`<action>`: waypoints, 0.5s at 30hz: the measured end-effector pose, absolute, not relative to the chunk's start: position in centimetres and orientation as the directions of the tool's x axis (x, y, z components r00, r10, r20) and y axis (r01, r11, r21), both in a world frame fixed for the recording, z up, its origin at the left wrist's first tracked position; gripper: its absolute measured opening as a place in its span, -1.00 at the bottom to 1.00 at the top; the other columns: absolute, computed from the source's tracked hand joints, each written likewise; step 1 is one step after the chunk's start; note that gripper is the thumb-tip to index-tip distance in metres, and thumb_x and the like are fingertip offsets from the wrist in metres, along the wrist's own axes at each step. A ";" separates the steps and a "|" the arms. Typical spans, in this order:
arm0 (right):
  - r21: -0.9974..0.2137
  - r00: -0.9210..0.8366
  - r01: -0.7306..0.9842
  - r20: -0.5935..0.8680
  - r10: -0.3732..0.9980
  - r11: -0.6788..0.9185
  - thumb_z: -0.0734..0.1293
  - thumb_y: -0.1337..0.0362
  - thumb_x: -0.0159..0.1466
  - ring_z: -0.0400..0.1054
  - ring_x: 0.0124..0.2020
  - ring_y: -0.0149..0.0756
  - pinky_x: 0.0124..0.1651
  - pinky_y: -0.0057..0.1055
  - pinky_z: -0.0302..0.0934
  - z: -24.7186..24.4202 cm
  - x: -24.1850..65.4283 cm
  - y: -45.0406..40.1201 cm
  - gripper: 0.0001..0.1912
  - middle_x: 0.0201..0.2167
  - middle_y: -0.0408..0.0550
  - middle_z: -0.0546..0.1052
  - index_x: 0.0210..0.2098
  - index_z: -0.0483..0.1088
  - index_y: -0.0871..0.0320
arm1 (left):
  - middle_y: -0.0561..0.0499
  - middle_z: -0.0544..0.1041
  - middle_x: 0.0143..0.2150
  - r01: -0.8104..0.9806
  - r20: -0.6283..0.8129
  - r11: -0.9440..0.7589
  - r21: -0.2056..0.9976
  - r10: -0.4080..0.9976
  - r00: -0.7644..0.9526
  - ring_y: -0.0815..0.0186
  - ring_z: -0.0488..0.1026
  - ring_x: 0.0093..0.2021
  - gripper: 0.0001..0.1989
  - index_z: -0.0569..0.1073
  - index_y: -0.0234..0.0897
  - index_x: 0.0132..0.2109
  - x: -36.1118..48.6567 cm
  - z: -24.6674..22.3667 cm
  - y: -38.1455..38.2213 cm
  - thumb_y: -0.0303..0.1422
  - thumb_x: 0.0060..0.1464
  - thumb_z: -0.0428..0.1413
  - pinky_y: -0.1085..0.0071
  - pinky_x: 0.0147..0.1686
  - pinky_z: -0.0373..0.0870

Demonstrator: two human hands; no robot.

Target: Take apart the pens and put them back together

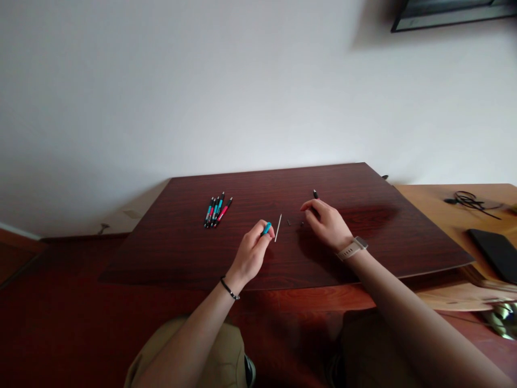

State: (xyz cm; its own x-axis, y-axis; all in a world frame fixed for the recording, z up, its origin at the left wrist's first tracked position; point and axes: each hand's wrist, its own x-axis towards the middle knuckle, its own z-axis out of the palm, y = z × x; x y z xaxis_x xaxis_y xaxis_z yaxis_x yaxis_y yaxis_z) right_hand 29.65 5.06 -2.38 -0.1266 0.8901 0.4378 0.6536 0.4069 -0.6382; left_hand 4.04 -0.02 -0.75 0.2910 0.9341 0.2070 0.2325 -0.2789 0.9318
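Note:
My left hand (253, 250) is closed around a blue pen barrel (266, 228), whose upper end sticks out between the thumb and fingers. Just right of it, a thin white pen refill (278, 227) lies on the dark wooden table (161, 253). A small spring-like piece (288, 222) and a tiny dark pen part (302, 223) rest between my hands. Over the table's right side, my right hand (328, 223) hovers with bent fingers, thumb and index slightly apart, and nothing visible between them. Beyond its knuckles shows the black end of a pen (315, 194), the remainder hidden by the hand.
Several blue, red and black pens (217, 210) lie in a group on the table's left. A lighter wooden table (428, 205) adjoins at right, carrying a black cable (470, 200) and a flat black device (495, 250). A white wall (242, 97) stands behind.

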 end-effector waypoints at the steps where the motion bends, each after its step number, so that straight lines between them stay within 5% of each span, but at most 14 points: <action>1: -0.601 -0.161 0.678 0.441 0.883 0.423 0.28 0.24 0.43 0.48 -0.22 -0.13 -0.07 -0.23 0.31 -2.5 29.4 5.1 -0.83 -0.20 0.01 0.60 -0.12 0.52 0.09 | 0.09 0.40 -0.36 0.288 0.208 -0.288 0.913 0.938 0.279 0.33 0.32 -0.36 -0.79 0.35 -0.20 -0.24 4.1 -0.7 0.0 -0.27 0.42 0.01 0.40 -0.31 0.28; 8: -0.322 -0.326 0.832 0.374 0.868 0.451 0.42 0.09 0.43 0.44 -0.11 -0.05 0.05 -0.17 0.28 -3.5 28.0 5.6 -0.78 -0.20 0.03 0.57 -0.06 0.61 0.06 | 0.09 0.56 -0.34 0.676 0.190 -0.261 0.690 0.965 0.179 0.28 0.51 -0.33 -0.77 0.37 -0.18 -0.24 4.9 -1.7 0.2 -0.20 0.37 0.18 0.39 -0.29 0.26; 15: -0.264 -0.306 0.877 0.338 0.890 0.402 0.44 0.08 0.43 0.43 -0.08 -0.04 0.01 -0.18 0.25 -3.9 27.3 5.9 -0.79 -0.19 0.04 0.56 -0.11 0.63 0.05 | 0.00 0.70 -0.24 0.912 0.161 -0.221 0.345 0.972 0.174 0.12 0.67 -0.25 -0.79 0.48 -0.16 -0.07 5.5 -2.9 0.1 -0.13 0.38 0.20 0.35 -0.32 0.30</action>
